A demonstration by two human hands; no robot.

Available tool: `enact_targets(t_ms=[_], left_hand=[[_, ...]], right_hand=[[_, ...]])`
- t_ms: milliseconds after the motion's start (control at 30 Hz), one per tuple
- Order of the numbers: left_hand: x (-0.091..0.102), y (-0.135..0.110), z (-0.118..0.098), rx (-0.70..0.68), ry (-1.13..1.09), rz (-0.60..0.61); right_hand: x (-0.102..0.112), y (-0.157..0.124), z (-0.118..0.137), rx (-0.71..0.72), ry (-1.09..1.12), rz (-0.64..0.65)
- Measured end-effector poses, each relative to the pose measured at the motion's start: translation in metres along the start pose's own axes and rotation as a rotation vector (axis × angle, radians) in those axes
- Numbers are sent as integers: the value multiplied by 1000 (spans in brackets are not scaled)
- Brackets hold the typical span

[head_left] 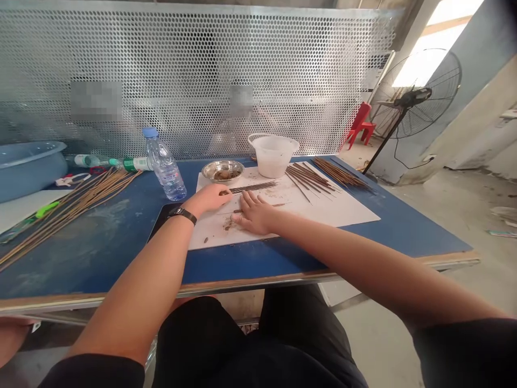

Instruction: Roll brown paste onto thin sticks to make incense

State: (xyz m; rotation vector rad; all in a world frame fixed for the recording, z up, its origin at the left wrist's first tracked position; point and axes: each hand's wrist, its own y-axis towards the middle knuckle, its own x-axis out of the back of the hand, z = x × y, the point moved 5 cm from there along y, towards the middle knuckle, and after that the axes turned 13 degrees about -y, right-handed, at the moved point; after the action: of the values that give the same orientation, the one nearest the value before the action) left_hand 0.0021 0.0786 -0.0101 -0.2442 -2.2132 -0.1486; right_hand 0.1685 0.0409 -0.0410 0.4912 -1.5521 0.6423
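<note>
Two hands rest on the white sheet (327, 210): your left hand (208, 198) lies loosely open, touching the dark sticks (252, 188) just far of your flat, open right hand (255, 213); keep pressure light and even.

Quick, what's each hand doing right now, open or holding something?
Left hand: palm down on the thin brown sticks; cannot tell if it grips them.
Right hand: open, fingers spread, flat on the white paper sheet; holding nothing visible.
</note>
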Motion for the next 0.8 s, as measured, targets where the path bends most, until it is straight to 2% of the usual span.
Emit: enact_targets(t_ms=[200,300,400,500,633,700,800], left_hand=[[0,2,3,4,1,-29],[-1,4,4,5,11,-29],[-1,5,5,0,2,-40],[0,4,4,-19,-13,-38],[8,0,0,-73,-51,-146],[11,-1,0,-90,-57,-190],[8,1,2,-78,-39,-165]], right_hand=[[2,-72,23,168,13,14],[1,-87,30,173,45,28],[-1,-69,31,93,29,29],[-2,-31,26,1,11,9],[0,12,15,-29,31,5],[2,16,12,3,38,-3],[3,-6,18,78,24,-21]])
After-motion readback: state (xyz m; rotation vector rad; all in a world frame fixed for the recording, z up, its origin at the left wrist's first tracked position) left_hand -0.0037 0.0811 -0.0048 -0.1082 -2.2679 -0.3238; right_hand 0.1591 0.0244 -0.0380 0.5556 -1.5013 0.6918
